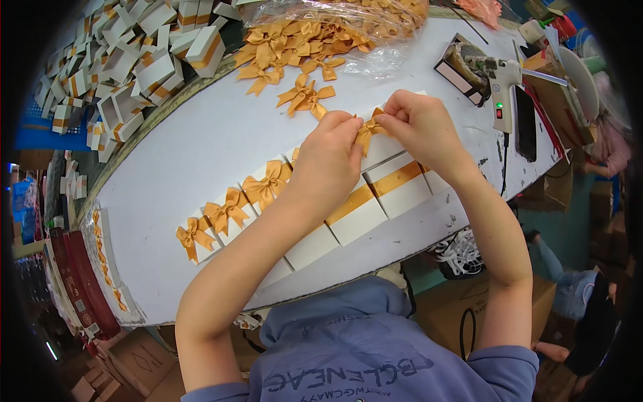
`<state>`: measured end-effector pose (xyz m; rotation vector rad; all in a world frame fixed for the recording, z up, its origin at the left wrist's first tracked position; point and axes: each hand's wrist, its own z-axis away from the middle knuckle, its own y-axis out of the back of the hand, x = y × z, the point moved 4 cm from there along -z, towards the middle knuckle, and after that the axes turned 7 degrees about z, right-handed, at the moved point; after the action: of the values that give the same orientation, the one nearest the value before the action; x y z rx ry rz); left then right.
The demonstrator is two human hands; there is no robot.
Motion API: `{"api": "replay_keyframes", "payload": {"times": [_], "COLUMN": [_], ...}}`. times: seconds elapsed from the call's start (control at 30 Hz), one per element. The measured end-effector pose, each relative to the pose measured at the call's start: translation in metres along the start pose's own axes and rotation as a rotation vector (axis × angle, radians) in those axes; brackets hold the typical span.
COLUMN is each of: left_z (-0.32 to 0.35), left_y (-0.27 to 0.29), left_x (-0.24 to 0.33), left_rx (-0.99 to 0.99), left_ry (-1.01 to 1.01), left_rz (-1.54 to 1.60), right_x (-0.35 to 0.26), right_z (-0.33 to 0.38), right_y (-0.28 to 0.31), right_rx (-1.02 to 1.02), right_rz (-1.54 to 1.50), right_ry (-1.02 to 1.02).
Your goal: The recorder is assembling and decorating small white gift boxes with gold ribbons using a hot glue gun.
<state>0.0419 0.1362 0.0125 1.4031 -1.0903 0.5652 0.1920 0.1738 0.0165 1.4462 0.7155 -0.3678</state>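
A gold ribbon bow point(366, 137) is pinched between my left hand point(328, 157) and my right hand point(420, 127), one at each side loop. It sits over the far row of white boxes; whether it touches a lid I cannot tell. To the left in that row, several white boxes carry gold bows on top, among them a bow point(266, 184) and an end bow point(194, 236). Closer to me stands a second row, where a white box point(358, 224) bears a flat gold ribbon band without a bow. My left forearm hides part of both rows.
Loose gold bows point(295, 43) are heaped at the far side by a clear plastic bag point(375, 60). A glue gun point(504, 94) and a phone point(526, 127) lie at right. White boxes point(157, 67) pile up far left. Other people sit beyond the table's right edge.
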Motion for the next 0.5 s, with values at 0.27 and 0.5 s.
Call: {"api": "replay_keyframes", "payload": {"times": [0.27,0.5], "left_z": [0.002,0.006], "left_y": [-0.009,-0.015], "left_x": [0.007,0.005], "left_rx": [-0.024,-0.098], "left_ry": [-0.251,-0.265], "left_rz": [-0.581,-0.631], "right_x": [-0.002,-0.018], "right_z": [0.000,-0.037], "right_y": [-0.004,0.004], "right_rx": [0.111,0.044], "right_rz": [0.276,0.269], "right_ry": [0.108,0.112]}}
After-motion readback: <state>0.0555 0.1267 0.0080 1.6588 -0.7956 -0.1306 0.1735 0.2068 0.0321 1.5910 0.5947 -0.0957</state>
